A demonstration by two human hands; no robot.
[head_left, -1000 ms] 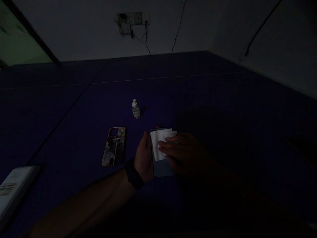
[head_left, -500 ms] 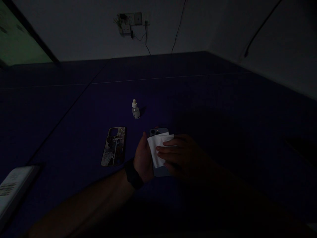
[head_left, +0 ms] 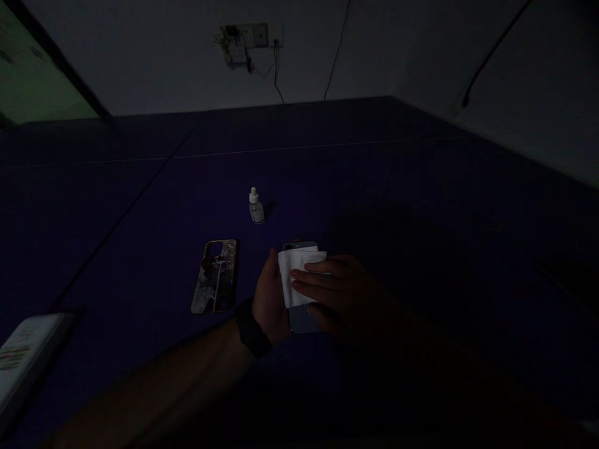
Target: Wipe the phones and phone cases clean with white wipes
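Observation:
My left hand [head_left: 272, 304], with a dark watch on the wrist, is closed round the left side of a grey-blue phone [head_left: 305, 320], its back facing up. Pressed on the phone's back is a folded white tissue [head_left: 296, 293]; it covers the middle and most of the camera area. The fingers of my right hand [head_left: 333, 289] lie over the tissue and hold it against the phone. To the left, a phone case [head_left: 216, 277] with a dark printed picture lies on the blue surface. Beyond it a small dropper bottle [head_left: 256, 209] stands upright.
At the left edge lies a white box-like object [head_left: 28, 349] with coloured marks. Wall sockets [head_left: 248, 37] with plugged-in cables are at the back. A dark flat shape [head_left: 566, 284] sits at the far right, hard to make out. The whole scene is dim.
My right hand has slid the tissue slightly up the phone, toward its camera end, so more of the lower back shows and less of the camera. My left hand has stayed put.

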